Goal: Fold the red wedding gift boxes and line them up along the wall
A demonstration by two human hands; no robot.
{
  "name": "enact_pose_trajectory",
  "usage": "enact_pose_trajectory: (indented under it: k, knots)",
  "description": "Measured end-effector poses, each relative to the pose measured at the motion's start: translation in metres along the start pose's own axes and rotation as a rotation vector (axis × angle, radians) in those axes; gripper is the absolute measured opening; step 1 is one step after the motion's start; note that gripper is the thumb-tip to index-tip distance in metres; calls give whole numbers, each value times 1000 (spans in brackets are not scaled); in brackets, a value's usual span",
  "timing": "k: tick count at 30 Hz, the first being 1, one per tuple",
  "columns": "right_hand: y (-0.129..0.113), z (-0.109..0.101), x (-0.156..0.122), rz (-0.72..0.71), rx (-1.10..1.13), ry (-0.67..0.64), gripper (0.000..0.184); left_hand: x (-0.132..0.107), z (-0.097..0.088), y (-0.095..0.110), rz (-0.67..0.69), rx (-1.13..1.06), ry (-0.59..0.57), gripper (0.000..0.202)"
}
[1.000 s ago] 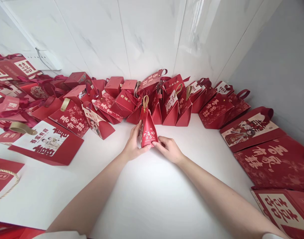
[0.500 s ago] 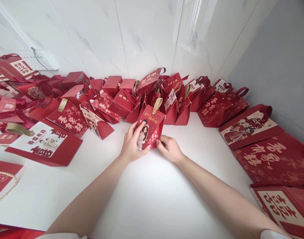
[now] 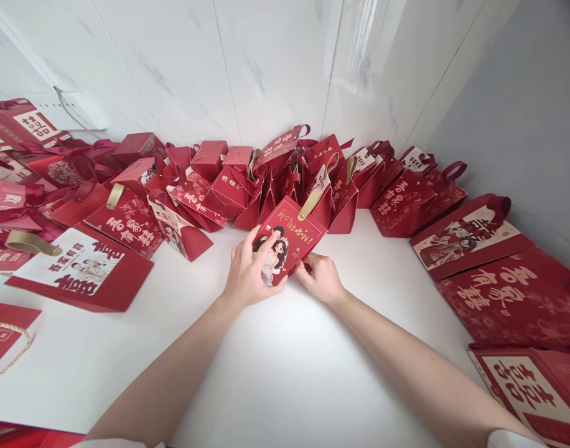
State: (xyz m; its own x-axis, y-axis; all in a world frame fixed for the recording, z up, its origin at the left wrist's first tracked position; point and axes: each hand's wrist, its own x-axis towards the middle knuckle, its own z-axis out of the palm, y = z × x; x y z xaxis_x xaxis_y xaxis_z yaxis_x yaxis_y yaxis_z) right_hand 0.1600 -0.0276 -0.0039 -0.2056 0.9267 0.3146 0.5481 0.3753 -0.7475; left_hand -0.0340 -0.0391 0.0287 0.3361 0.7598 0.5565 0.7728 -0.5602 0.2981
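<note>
Both hands have the red gift bag (image 3: 292, 239), tipped back over the white table (image 3: 285, 373) just in front of the far row of bags (image 3: 229, 186), likely to show its front. The left hand (image 3: 247, 274) clasps the left edge, its thumb beside the cartoon couple (image 3: 276, 250). The right hand (image 3: 320, 277) pinches the lower corner. The gold script (image 3: 295, 225) seems to read 我们结婚啦, and the near-right bag (image 3: 532, 392) shows 囍.

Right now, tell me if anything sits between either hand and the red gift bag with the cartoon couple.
Nothing visible: the left hand and right hand both grip the gift bag directly.
</note>
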Motion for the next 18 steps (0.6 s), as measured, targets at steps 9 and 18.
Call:
enact_pose_trajectory:
  k: [9, 18]
  knots:
    - [5, -2, -1, -114, 312, 30, 42, -4, 14, -17, -257, -973, 13, 65]
    - [3, -3, 3, 10, 369, 27, 34, 0, 17, -13, -697, -1417, -110, 50]
